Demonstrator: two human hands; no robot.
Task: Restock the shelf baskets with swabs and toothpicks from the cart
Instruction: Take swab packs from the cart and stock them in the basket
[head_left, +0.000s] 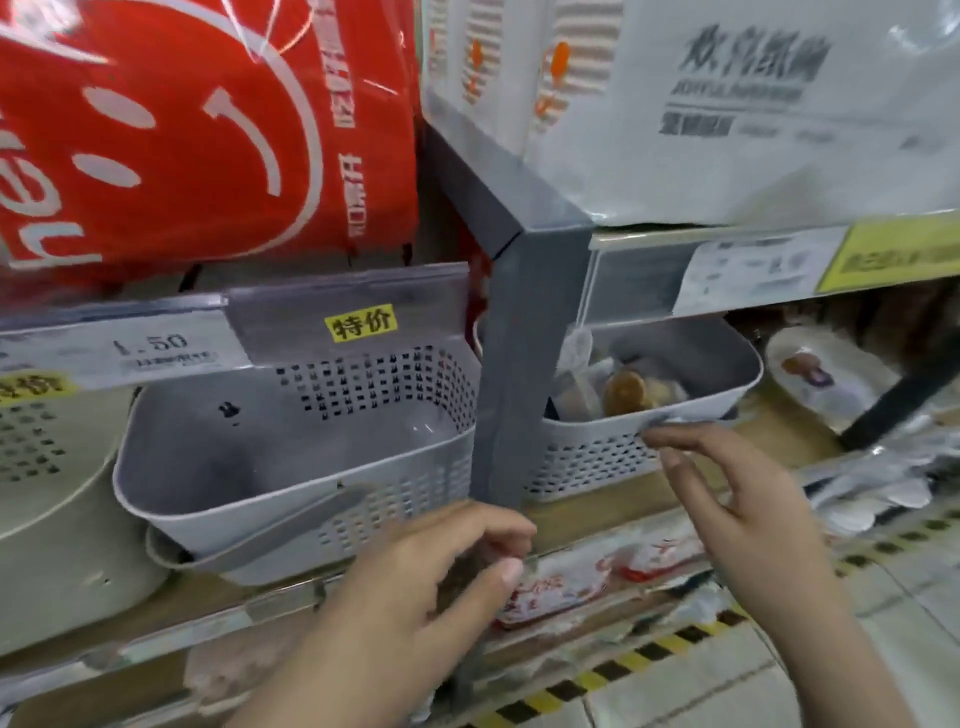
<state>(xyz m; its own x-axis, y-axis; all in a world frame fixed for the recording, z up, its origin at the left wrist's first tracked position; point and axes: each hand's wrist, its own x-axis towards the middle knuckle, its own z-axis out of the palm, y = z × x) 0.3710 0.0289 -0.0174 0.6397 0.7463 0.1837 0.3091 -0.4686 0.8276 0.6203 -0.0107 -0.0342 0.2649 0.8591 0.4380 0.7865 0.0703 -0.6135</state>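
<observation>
Presently: right hand (748, 499), fingers (670, 441) loosely spread, tips touching the front rim of the part-stocked right basket (587, 457), grasping nothing. Left hand (415, 582), fingers curled; whether they hold anything cannot be told. Empty left basket (291, 467) lies at its 11 o'clock, just beside, long axis across the shelf (613, 514). Left hand nearer it. Cart not visible.

Empty grey basket (291, 457) L of post; R basket (597, 447) part-filled w/ packets.

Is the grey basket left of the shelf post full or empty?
Empty: the left basket shows only its bare perforated walls and floor, nothing inside.
</observation>
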